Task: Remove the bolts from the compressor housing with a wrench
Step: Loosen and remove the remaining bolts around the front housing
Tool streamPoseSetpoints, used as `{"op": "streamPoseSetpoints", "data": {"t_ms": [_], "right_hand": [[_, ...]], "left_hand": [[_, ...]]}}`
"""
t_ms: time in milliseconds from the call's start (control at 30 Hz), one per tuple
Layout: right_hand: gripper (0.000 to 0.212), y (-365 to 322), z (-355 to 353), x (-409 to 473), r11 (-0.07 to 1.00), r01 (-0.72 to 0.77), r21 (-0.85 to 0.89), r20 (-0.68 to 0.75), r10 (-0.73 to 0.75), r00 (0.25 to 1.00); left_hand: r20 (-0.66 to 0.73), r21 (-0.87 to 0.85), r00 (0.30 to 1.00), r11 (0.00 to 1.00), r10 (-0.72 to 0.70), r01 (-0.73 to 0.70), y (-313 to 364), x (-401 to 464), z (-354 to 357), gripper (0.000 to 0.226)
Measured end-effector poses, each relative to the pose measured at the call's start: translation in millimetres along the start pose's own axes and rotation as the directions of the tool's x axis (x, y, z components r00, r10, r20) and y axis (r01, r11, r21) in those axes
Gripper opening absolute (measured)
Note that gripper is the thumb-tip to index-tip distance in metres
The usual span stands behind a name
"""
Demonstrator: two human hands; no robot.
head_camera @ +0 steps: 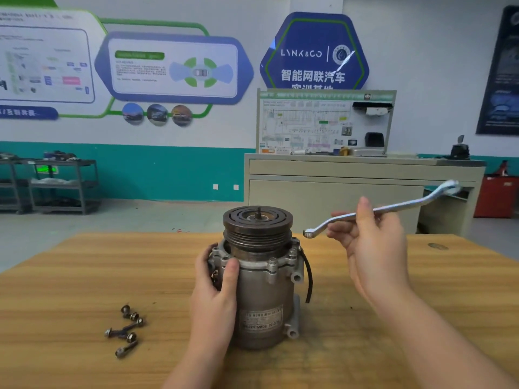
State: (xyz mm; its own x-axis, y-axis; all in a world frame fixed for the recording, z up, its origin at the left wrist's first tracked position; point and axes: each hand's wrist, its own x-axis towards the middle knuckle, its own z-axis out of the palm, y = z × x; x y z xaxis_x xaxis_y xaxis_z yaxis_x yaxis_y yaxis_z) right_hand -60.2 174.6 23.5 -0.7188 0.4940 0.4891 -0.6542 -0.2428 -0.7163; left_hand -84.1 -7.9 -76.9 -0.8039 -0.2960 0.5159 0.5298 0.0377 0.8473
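Observation:
A grey metal compressor [264, 293] stands upright on the wooden table [84, 276], its dark pulley [257, 224] on top. My left hand [216, 296] grips the housing's left side just below the bolt flange. My right hand [370, 248] holds a silver double-ended ring wrench [393, 207] by the middle of its shaft, up in the air to the right of the pulley. The wrench's near end [308, 233] hangs apart from the compressor. Several loose bolts [126, 329] lie on the table to the left.
A black hose [309, 276] curves down the compressor's right side. Behind the table stands a beige cabinet [337, 189] with a wiring display board. Metal shelves [56, 186] are at the far left and a red container [497, 195] at the far right.

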Motion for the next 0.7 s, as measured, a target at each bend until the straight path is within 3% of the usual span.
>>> {"op": "streamPoseSetpoints", "data": {"t_ms": [100,233,300,367,500,533,567,600,667,700], "right_hand": [[0.010,1,4,-18,0.946,0.273,-0.177,0.155,-0.247,0.956],[0.014,7,5,-33,0.798,0.508,-0.325,0.383,-0.380,0.842],[0.009,9,5,-36,0.650,0.662,-0.373,0.485,-0.472,0.736],[0.019,12,8,-40,0.497,0.782,-0.375,0.567,-0.545,0.618],[0.016,20,13,-50,0.189,0.922,-0.338,0.726,-0.571,0.383],[0.012,25,10,-52,0.174,0.927,-0.331,0.730,-0.575,0.369],[0.011,30,5,-54,0.228,0.912,-0.340,0.690,-0.599,0.407],[0.013,35,1,-57,0.365,0.864,-0.346,0.596,-0.626,0.503],[0.011,38,2,-59,0.733,0.644,-0.220,0.322,-0.569,0.757],[0.010,38,7,-56,0.848,0.516,-0.120,0.193,-0.490,0.850]], "left_hand": [[0.008,0.018,1.000,1.000,-0.007,0.006,0,0,-1,0.042],[0.004,0.020,1.000,1.000,-0.013,0.013,-1,1,-1,0.031],[0.001,0.020,1.000,1.000,-0.013,0.013,-1,1,-1,0.030],[0.010,0.019,1.000,1.000,-0.015,0.014,-1,2,-1,0.033],[0.011,0.031,1.000,0.999,0.006,-0.006,-3,2,-3,0.043],[0.021,0.024,1.000,1.000,0.003,-0.003,-3,1,-3,0.042],[0.025,0.022,1.000,1.000,0.003,-0.003,-3,1,-3,0.042],[0.021,0.025,1.000,1.000,0.004,-0.005,-3,0,-3,0.044],[0.009,0.033,1.000,0.999,0.005,-0.005,0,-1,-3,0.050],[0.006,0.035,1.000,0.999,0.004,-0.005,0,-1,-2,0.054]]}}
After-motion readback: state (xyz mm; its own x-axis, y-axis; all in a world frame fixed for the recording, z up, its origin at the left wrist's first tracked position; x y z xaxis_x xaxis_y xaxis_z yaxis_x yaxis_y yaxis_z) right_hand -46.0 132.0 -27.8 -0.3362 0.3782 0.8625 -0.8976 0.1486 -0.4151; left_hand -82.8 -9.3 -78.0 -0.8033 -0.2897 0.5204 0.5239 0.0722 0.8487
